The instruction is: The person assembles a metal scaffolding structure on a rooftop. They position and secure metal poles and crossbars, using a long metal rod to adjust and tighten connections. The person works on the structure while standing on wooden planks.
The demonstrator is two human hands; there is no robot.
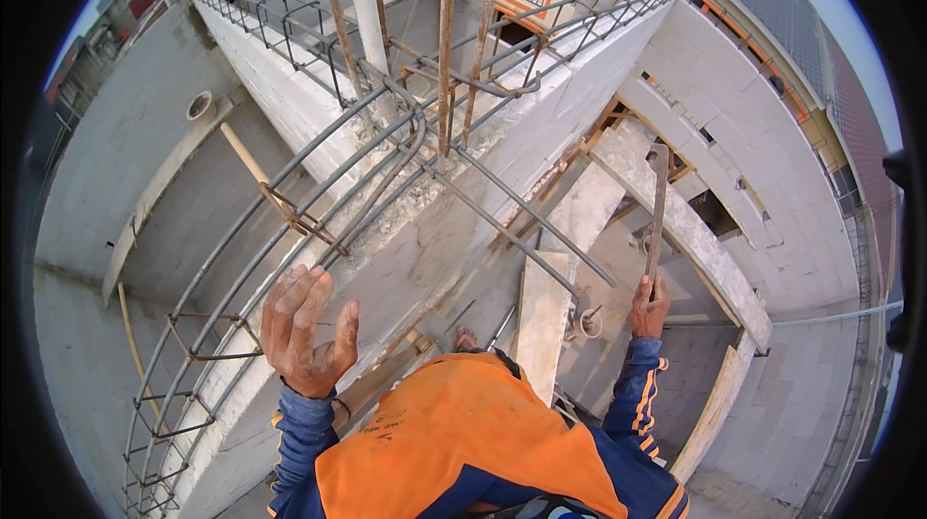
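Observation:
My right hand (651,308) is wrapped round the lower end of a rebar bending bar (660,220), a long rusty steel bar with a wider head. It points up and away from me, out over the right side of the wall. On the left, my left hand (307,331) is raised with fingers apart and nothing in it, close beside the rebar cage (237,292). Long bars and square stirrups make up this cage, lying along the white block wall (251,393). At the wall corner, the bent ends of several horizontal bars (415,133) cross around rusty upright bars (447,46).
A white pipe (365,7) stands among the uprights. Loose bar ends (570,258) jut rightward. Planks (546,316) and a pale board (676,220) form scaffolding on the right. Below lie a bucket (589,324) and, at left, another bucket (201,106) on a plank. A wooden pole (246,154) leans nearby.

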